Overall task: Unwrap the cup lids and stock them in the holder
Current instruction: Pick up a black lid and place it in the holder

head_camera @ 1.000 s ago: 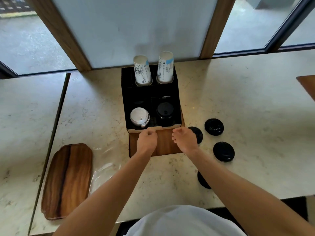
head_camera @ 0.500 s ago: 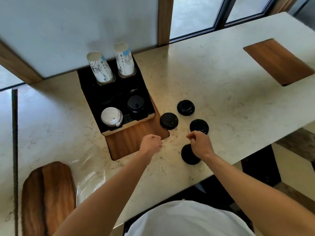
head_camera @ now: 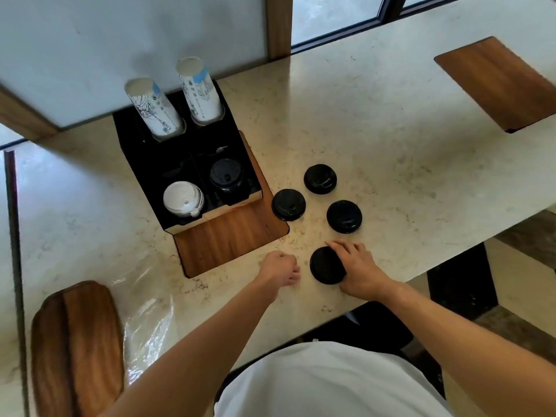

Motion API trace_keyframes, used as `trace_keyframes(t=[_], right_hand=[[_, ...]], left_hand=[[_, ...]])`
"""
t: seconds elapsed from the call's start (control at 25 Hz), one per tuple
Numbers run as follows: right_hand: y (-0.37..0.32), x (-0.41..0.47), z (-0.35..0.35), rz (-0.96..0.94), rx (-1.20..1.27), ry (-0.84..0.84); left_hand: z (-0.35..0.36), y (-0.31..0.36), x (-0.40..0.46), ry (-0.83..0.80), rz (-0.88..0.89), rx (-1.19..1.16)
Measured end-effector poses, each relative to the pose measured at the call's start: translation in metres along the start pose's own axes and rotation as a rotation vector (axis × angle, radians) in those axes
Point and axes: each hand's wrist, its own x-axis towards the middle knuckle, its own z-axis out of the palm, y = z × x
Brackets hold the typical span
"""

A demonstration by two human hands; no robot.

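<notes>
Right hand (head_camera: 359,270) curled around the nearest loose black lid (head_camera: 326,265); left hand (head_camera: 279,267), fisted and empty, waited beside it. Stocking seemingly underway: next, lift it into the holder (head_camera: 192,164).

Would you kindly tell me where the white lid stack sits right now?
In the head view, the white lid stack sits in the black holder's front-left compartment, beside the black lid stack on its right.

A pale stone counter (head_camera: 376,121) carries four black lids (head_camera: 319,179), a black holder (head_camera: 192,164), a wooden tray (head_camera: 75,350) and clear plastic wrap (head_camera: 147,320).
</notes>
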Motion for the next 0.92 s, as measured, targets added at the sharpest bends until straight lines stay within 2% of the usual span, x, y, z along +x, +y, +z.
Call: trace_keyframes(t=[0.16,0.36,0.52,0.64,0.76,0.92], right_hand=[[0.008,0.011,0.001,-0.105,0.005,0.034],[-0.007,0.02,-0.014,-0.213,0.23,0.127],[-0.022,0.022,-0.027,-0.29,0.312,0.152],[-0.024,0.022,-0.033,-0.33,0.312,0.148],[-0.013,0.03,-0.042,-0.302,0.29,0.158],[0.015,0.047,-0.059,-0.195,0.226,0.274]], left_hand=[[0.009,0.003,0.002,-0.004,-0.021,-0.105],[0.007,0.011,0.004,0.069,-0.001,-0.237],[0.005,0.019,-0.005,-0.113,-0.012,-0.473],[0.009,0.022,-0.01,-0.147,0.001,-0.536],[0.012,0.028,-0.008,-0.138,-0.012,-0.61],[0.01,0.033,-0.002,-0.103,-0.033,-0.662]])
